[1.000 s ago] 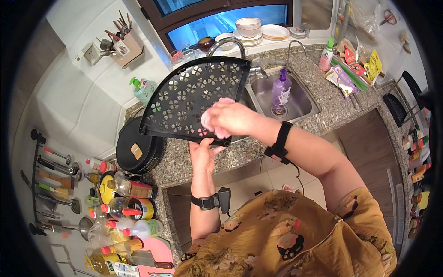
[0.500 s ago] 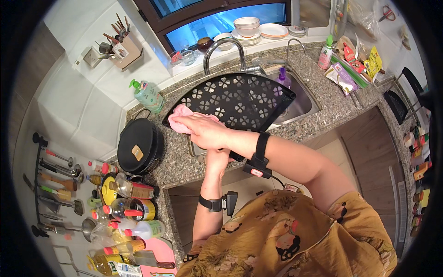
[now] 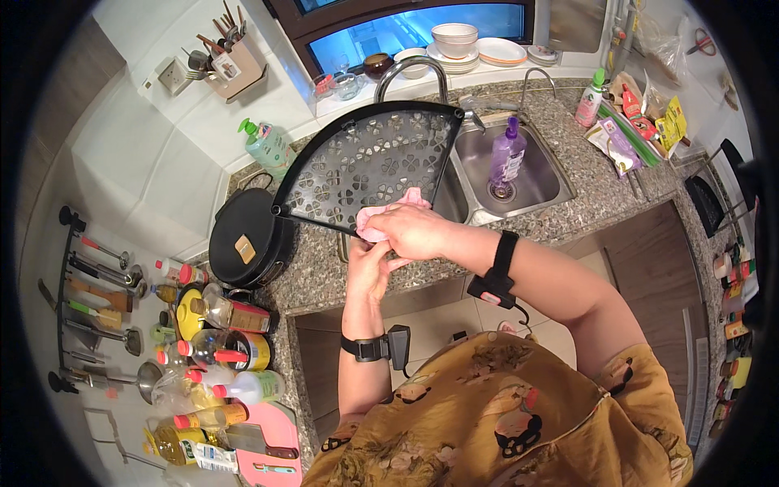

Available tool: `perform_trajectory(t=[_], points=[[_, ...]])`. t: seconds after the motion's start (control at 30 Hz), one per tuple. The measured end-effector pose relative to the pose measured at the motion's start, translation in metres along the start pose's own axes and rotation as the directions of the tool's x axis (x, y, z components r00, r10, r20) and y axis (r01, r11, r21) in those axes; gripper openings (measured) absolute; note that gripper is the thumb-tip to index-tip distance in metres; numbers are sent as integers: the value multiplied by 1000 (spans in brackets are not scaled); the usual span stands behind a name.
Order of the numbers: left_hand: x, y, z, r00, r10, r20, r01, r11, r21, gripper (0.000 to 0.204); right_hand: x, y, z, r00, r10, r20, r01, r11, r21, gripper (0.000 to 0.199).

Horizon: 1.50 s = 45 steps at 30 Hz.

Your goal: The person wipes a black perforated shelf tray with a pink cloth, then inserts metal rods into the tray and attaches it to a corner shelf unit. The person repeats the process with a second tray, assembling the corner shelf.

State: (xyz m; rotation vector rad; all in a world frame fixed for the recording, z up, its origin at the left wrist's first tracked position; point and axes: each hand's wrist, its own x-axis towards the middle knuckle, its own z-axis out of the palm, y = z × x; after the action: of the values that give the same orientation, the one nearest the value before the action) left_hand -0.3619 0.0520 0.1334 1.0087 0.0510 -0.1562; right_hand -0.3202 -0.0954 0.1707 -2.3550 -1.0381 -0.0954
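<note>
A black fan-shaped corner shelf (image 3: 353, 138) with clover-shaped cut-outs is held tilted over the left part of the sink. My left hand (image 3: 369, 272) grips its near corner, fingers partly hidden under my right hand. Closed on a crumpled pink cloth (image 3: 375, 223), my right hand (image 3: 415, 231) presses it against that same corner. Part of the cloth sticks up over the shelf's near right edge. My right fingertips are mostly covered by the cloth.
A steel sink (image 3: 552, 183) with a purple pump bottle (image 3: 507, 154) lies to the right, under a curved tap (image 3: 412, 63). Left of the shelf stand a green pump bottle (image 3: 264, 146) and a black lidded pan (image 3: 251, 239). Several sauce bottles (image 3: 231, 312) crowd the left counter.
The shelf has turned and shifted left, showing its other side and uncovering the right basin and purple bottle. My right hand with the cloth has moved from its left corner to the near corner.
</note>
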Motion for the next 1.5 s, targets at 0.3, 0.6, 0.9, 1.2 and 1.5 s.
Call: perform_trajectory(t=[0.3,0.6,0.9,1.2,1.5], points=[[-3,10,6,1000,5,1,-5,985,-170,64,-13,-29,-9,996,-92,-21,87,981,-172,38],[-7,6,-3,996,-79,-32,75,989,-125,46,-14,-46,-35,989,70,127,-35,967,-253,26],[-7,-5,4,980,88,-177,-58,984,168,53,34,-27,-31,913,272,-306,133,509,850,45],[-7,-10,4,913,407,-27,-358,831,426,107,53,-38,-18,903,-72,-424,194,948,251,54],[-24,19,10,934,357,27,-242,573,783,108,54,-45,-9,891,-6,-455,193,910,367,57]])
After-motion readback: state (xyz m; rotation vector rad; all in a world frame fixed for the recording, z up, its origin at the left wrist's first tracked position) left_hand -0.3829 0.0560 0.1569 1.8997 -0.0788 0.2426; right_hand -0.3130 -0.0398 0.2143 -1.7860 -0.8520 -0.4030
